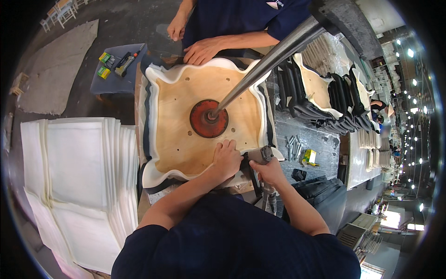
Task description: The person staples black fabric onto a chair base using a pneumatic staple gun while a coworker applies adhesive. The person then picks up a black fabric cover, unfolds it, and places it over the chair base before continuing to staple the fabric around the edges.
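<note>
Stapling cover at near edge of plywood seat board (pixel 204 116).
Left hand (pixel 226 159) presses flat on board edge; right hand (pixel 268 171) grips staple gun (pixel 260 156); fingers beside the nozzle risk a stray staple.

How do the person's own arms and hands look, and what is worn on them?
Both forearms are bare and enter from the lower edge. The left hand and right hand wear no gloves, and no rings, watch or bracelets are visible. The upper arms are covered by short sleeves of a dark navy shirt, plain with no markings in view.
</note>
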The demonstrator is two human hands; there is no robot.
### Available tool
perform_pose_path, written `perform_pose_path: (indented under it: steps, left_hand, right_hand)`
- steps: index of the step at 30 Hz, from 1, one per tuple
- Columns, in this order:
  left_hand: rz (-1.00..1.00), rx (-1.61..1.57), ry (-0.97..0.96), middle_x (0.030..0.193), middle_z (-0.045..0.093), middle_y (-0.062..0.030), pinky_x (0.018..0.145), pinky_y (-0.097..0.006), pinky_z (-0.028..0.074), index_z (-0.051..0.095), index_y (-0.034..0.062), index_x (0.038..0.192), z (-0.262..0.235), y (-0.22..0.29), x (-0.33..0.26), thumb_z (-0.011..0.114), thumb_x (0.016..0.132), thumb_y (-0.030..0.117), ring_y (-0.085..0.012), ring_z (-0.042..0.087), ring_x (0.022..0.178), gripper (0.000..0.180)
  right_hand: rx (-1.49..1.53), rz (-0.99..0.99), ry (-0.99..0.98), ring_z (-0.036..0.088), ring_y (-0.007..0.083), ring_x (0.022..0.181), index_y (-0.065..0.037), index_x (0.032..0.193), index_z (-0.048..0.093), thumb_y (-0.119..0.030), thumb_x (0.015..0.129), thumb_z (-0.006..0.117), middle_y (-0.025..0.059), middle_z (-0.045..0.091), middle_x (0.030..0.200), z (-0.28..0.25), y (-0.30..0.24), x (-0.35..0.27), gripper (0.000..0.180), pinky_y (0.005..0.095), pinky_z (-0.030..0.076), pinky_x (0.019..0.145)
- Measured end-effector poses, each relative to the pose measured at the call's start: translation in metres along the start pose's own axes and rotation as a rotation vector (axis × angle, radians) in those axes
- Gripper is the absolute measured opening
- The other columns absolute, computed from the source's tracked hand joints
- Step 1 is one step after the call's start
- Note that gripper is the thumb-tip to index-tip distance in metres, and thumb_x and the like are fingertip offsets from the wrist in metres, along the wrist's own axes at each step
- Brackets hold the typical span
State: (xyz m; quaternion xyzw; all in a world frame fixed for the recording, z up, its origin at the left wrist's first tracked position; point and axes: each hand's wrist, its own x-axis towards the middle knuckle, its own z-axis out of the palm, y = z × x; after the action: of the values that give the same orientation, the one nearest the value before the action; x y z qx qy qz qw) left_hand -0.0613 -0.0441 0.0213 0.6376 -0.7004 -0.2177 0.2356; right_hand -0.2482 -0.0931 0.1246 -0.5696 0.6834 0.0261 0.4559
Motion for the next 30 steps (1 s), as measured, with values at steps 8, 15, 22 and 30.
perform_pose_path:
  steps: [8,15,22,30]
  left_hand:
    - [-0.018,0.036,0.062,0.112,0.062,-0.0113,0.097,-0.049,0.040,0.085,0.0098,0.092,-0.008,0.001,-0.013,0.082,0.089,0.041,-0.0331,0.054,0.117,0.031]
    - [-0.093,-0.049,0.163,0.106,0.063,-0.0104,0.092,-0.049,0.039,0.084,0.0099,0.082,0.006,0.004,-0.002,0.079,0.092,0.033,-0.0332,0.055,0.111,0.026]
    - [-0.164,-0.096,0.065,0.115,0.064,-0.0104,0.098,-0.048,0.039,0.085,0.0075,0.087,0.002,0.010,0.002,0.072,0.098,0.031,-0.0317,0.054,0.118,0.029]
    - [-0.138,-0.123,0.156,0.110,0.064,-0.0116,0.095,-0.049,0.039,0.081,0.0059,0.081,0.005,0.006,0.000,0.073,0.097,0.028,-0.0340,0.055,0.112,0.028]
  right_hand:
    - [0.016,0.026,0.011,0.063,0.0154,0.049,0.000,0.097,0.079,-0.043,0.093,0.088,0.0059,0.069,0.065,0.000,-0.009,-0.006,0.044,0.0358,0.048,0.047]
    - [0.162,-0.032,-0.010,0.060,0.0123,0.048,0.000,0.097,0.075,-0.032,0.097,0.087,0.0019,0.066,0.065,0.002,-0.007,-0.006,0.034,0.0318,0.046,0.045]
    - [0.183,-0.054,-0.048,0.060,0.0099,0.052,0.000,0.104,0.074,-0.029,0.099,0.086,0.0006,0.067,0.073,-0.001,0.005,0.006,0.032,0.0300,0.048,0.047]
    - [0.104,-0.083,-0.048,0.060,0.0115,0.048,0.000,0.098,0.078,-0.029,0.097,0.086,0.0018,0.068,0.066,0.002,-0.014,0.009,0.030,0.0320,0.047,0.047]
